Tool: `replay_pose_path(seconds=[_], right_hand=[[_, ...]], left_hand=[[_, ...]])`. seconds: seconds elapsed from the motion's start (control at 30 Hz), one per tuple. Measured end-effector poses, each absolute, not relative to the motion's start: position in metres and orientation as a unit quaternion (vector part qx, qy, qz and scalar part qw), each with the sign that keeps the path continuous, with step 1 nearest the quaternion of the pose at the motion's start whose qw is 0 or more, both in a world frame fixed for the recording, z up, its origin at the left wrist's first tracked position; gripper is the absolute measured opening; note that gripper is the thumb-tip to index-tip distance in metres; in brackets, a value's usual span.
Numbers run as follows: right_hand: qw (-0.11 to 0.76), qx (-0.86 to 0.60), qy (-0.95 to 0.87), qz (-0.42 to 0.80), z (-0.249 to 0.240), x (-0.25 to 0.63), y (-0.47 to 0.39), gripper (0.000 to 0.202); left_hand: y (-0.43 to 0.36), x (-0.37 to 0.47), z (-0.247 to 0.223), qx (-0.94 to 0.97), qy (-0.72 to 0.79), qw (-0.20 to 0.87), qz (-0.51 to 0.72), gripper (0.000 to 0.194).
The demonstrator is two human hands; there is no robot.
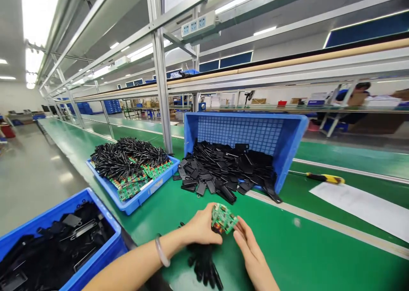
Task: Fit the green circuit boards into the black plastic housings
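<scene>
Over the green bench, my left hand (pixel 202 228) is closed on a green circuit board (pixel 224 217), thumb beneath it and fingers behind. Whether more boards are stacked under it I cannot tell. My right hand (pixel 251 248) pinches the board's right edge between thumb and fingertips. Below the left hand, a bunch of black cables (pixel 204 265) with thick ends hangs or lies near the bench front; the palm and wrist hide where it begins. Beyond the hands, flat black plastic casings (pixel 223 167) spill from a blue crate (pixel 243 131) tipped on its side.
A blue tray (pixel 150 191) at left holds circuit boards with black cables. A second blue crate (pixel 105 235) with black parts stands front left. On the right lie a yellow-black screwdriver (pixel 326 178) and white paper (pixel 361 206). A metal post (pixel 162 90) rises behind the tray.
</scene>
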State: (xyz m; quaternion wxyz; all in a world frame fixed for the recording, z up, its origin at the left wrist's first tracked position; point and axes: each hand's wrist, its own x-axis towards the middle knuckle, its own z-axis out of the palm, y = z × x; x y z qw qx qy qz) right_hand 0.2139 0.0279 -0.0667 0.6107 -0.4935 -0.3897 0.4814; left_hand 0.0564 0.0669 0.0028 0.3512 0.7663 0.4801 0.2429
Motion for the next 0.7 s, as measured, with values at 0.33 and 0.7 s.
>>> replay_pose_path(seconds=[0.33, 0.7], right_hand=[[0.537, -0.511, -0.462, 0.487, -0.082, 0.227, 0.041, 0.067], [0.524, -0.511, -0.508, 0.454, -0.095, 0.234, 0.044, 0.054]], left_hand=[[0.118, -0.087, 0.056, 0.766, 0.642, 0.015, 0.035, 0.068], [0.163, -0.175, 0.075, 0.773, 0.619, -0.128, -0.062, 0.015]])
